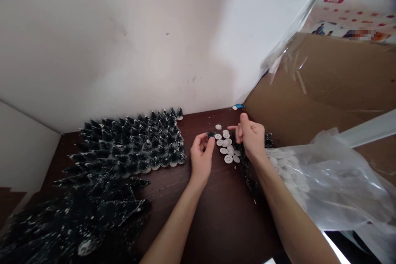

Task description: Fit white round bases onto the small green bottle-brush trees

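My left hand (201,154) is curled in a pinch, and a small dark green miniature tree (211,134) sits at its fingertips. My right hand (250,136) is closed with the fingers bunched; what it holds is hidden. Between and below the two hands lie several white round bases (228,152) on the dark wooden table (216,214). A dark pile of loose tree tops (268,140) lies just right of my right hand.
Rows of finished miniature snowy trees (136,144) stand at the left, reaching toward the front left corner. A cardboard box (324,90) stands at the right. A clear plastic bag (324,181) of white bases lies over my right forearm side. A white wall stands behind.
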Motion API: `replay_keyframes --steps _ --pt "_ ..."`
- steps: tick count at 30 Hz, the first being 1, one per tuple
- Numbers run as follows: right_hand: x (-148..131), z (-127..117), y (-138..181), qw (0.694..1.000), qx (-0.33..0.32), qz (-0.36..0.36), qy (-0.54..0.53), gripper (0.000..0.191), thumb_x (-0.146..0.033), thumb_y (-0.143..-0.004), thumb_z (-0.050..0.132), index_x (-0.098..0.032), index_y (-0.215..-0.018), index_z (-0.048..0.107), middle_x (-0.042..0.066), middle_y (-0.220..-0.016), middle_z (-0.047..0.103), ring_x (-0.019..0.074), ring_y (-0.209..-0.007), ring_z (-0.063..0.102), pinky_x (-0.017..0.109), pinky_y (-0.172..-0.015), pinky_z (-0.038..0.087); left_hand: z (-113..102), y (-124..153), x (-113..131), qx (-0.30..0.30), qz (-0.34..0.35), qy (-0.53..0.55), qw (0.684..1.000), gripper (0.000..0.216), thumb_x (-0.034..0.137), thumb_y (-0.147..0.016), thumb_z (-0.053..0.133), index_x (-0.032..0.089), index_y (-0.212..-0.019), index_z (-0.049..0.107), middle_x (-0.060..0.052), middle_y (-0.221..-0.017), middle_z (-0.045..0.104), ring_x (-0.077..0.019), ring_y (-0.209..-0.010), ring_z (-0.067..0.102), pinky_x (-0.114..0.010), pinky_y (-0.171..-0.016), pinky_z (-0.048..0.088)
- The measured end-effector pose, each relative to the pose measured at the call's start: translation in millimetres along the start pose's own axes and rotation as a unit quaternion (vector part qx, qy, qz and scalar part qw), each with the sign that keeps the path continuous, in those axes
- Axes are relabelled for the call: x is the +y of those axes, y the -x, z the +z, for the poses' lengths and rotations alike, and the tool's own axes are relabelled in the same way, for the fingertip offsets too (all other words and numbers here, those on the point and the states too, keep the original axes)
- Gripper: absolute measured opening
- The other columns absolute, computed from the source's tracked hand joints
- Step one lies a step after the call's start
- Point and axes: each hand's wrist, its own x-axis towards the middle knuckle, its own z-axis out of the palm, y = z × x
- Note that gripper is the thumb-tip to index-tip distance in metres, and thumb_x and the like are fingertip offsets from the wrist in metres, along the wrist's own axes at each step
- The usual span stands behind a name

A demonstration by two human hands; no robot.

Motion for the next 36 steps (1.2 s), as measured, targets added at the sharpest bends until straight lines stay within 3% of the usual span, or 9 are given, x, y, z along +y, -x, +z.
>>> replay_keyframes --steps 2,4,5,6,8,10,13,17,36 --pt "1.9 1.8 0.9 0.999 0.024 0.009 -0.041 0.045 -0.055 -0.094 0.053 -0.023 -0.063 0.049 -0.013 -0.034 0.027 0.0068 -0.028 0.027 0.033 -0.060 0.057 0.2 0.4 2.1 0.003 -0.013 0.005 1.000 0.033 0.045 -0.081 0.071 0.018 -0.100 0.064 -0.002 -0.085 0.063 -0.0110 -0.068 0.053 -0.020 -0.057 0.040" --pt "2.5 2.9 2.1 0.999 0.012 0.008 -0.044 0.022 -0.048 -0.095 0.054 -0.027 -0.094 0.053 -0.016 -0.042 0.033 0.0082 -0.030 0.028 0.031 -0.052 0.054 0.6 0.8 3.7 0.007 -0.026 0.011 1.000 0.035 0.047 -0.079 0.072 0.019 -0.099 0.064 -0.001 -0.083 0.062 -0.0109 -0.066 0.053 -0.019 -0.055 0.040" --pt "2.5 2.9 2.5 1.000 -0.002 -0.002 -0.026 0.024 -0.043 -0.093 0.057 -0.029 -0.111 0.049 -0.014 -0.050 0.044 0.0099 -0.034 0.037 0.030 -0.051 0.053 0.7 1.0 4.2 0.009 -0.031 0.015 0.999 0.037 0.048 -0.078 0.072 0.018 -0.099 0.064 -0.001 -0.082 0.062 -0.0108 -0.066 0.052 -0.019 -0.054 0.039" --pt "2.4 2.3 2.7 1.000 -0.018 -0.020 0.004 0.039 -0.039 -0.091 0.060 -0.030 -0.124 0.042 -0.010 -0.063 0.057 0.0119 -0.043 0.048 0.029 -0.052 0.053 0.9 1.0 4.5 0.011 -0.034 0.020 0.999 0.037 0.048 -0.078 0.073 0.018 -0.099 0.063 -0.001 -0.081 0.061 -0.0107 -0.065 0.052 -0.019 -0.053 0.039" --pt "2.5 -0.3 2.1 0.990 -0.053 -0.072 0.105 0.056 -0.034 -0.086 0.066 -0.030 -0.134 0.038 0.001 -0.098 0.068 0.0170 -0.070 0.064 0.031 -0.058 0.053 1.1 0.9 4.8 0.011 -0.033 0.029 0.999 0.038 0.048 -0.077 0.073 0.018 -0.098 0.063 0.000 -0.080 0.061 -0.0101 -0.064 0.051 -0.018 -0.052 0.038" --pt "3.8 -3.7 0.8 0.958 -0.087 -0.127 0.242 0.043 -0.031 -0.085 0.067 -0.025 -0.125 0.052 0.008 -0.111 0.069 0.0223 -0.088 0.064 0.036 -0.070 0.053 1.2 0.7 4.9 0.010 -0.033 0.037 0.999 0.038 0.047 -0.077 0.074 0.017 -0.097 0.063 0.000 -0.078 0.060 -0.0095 -0.062 0.049 -0.018 -0.050 0.037" --pt "7.9 -6.4 0.1 0.889 -0.142 -0.154 0.407 0.017 -0.030 -0.087 0.065 -0.021 -0.102 0.066 0.009 -0.104 0.073 0.0276 -0.096 0.061 0.042 -0.083 0.046 1.3 0.4 5.1 0.012 -0.035 0.047 0.998 0.038 0.046 -0.076 0.074 0.017 -0.097 0.063 0.001 -0.076 0.058 -0.0087 -0.060 0.048 -0.018 -0.048 0.036" --pt "11.2 -2.3 3.6 0.843 -0.179 -0.137 0.489 0.022 -0.027 -0.087 0.065 -0.021 -0.108 0.067 0.009 -0.107 0.074 0.0298 -0.100 0.061 0.041 -0.084 0.040 1.6 0.6 5.3 0.009 -0.031 0.054 0.998 0.037 0.046 -0.075 0.075 0.017 -0.096 0.063 0.001 -0.073 0.057 -0.0082 -0.058 0.047 -0.017 -0.046 0.034" --pt "11.7 4.9 8.5 0.829 -0.197 -0.095 0.515 0.032 -0.019 -0.084 0.066 -0.021 -0.116 0.064 0.005 -0.102 0.076 0.0303 -0.100 0.062 0.041 -0.085 0.036 2.8 0.4 7.6 -0.001 -0.023 0.061 0.998 0.034 0.043 -0.078 0.074 0.016 -0.095 0.061 0.002 -0.070 0.056 -0.0072 -0.053 0.046 -0.018 -0.046 0.035"
